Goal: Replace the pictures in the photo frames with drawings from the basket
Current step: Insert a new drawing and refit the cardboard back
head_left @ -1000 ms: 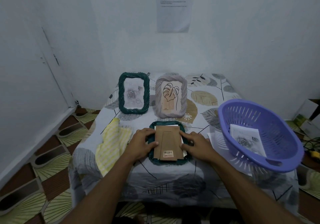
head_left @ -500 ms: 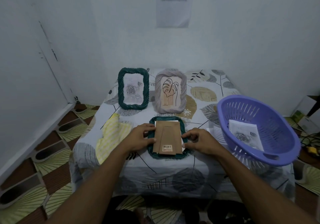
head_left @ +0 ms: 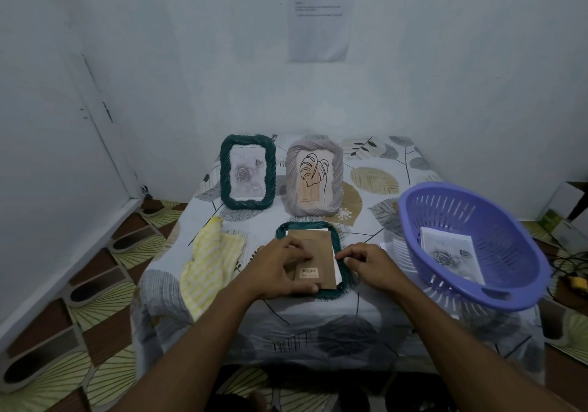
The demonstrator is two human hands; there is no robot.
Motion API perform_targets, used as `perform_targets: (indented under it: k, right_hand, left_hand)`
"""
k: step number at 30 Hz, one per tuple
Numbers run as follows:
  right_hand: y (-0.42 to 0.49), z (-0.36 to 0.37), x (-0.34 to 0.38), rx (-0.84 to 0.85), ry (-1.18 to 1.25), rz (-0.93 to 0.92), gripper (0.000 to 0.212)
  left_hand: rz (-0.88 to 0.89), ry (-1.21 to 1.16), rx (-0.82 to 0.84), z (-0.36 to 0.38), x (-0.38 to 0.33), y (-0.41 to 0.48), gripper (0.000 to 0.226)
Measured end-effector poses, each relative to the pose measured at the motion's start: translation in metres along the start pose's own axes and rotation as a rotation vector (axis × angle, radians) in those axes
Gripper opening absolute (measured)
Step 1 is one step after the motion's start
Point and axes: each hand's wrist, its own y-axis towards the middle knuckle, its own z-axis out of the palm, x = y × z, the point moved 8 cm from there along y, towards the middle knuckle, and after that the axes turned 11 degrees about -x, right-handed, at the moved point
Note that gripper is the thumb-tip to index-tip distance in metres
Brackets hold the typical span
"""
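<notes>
A dark green rope-edged photo frame [head_left: 342, 271] lies face down near the table's front edge. Its brown cardboard back panel [head_left: 318, 254] sits on it, with a white sheet edge showing at the top and right. My left hand [head_left: 280, 270] rests on the panel's left half, thumb at its lower edge. My right hand [head_left: 369, 263] touches the frame's right rim with its fingertips. Behind stand a green frame [head_left: 248, 173] with a rose drawing and a grey frame [head_left: 313, 177] with a leaf picture. The purple basket [head_left: 496, 297] at right holds a rose drawing [head_left: 448, 254].
A yellow striped cloth [head_left: 210, 262] lies left of the flat frame. White paper [head_left: 386, 246] pokes out under the basket. The small table [head_left: 375, 325] has a leaf-print cover and stands against the back wall; patterned floor lies on both sides.
My left hand has slid from the frame's left edge onto the cardboard back panel. My right hand stays at the right rim. The camera view has shifted a little.
</notes>
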Motion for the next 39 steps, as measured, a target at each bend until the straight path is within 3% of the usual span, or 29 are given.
perform_targets:
  k: [6, 10, 22, 33, 39]
  right_hand:
    - [0.000, 0.001, 0.000, -0.021, 0.022, -0.009, 0.017]
    - [-0.001, 0.002, 0.000, -0.018, 0.017, -0.011, 0.022]
    - [-0.001, 0.000, 0.002, -0.037, -0.025, -0.014, 0.022]
    - [-0.003, -0.001, 0.003, -0.056, -0.025, -0.015, 0.019]
    - [-0.004, -0.002, 0.005, -0.062, -0.050, -0.023, 0.020]
  left_hand:
    - [0.026, -0.195, -0.273, -0.025, -0.015, 0.000, 0.044]
    - [0.001, -0.229, -0.397, -0.031, -0.017, 0.000, 0.040]
    - [-0.012, -0.154, -0.350, -0.017, -0.009, -0.005, 0.061]
    - [-0.022, -0.210, -0.452, -0.022, -0.012, -0.011, 0.055]
    - [-0.005, -0.149, -0.394, -0.014, -0.016, -0.011, 0.060]
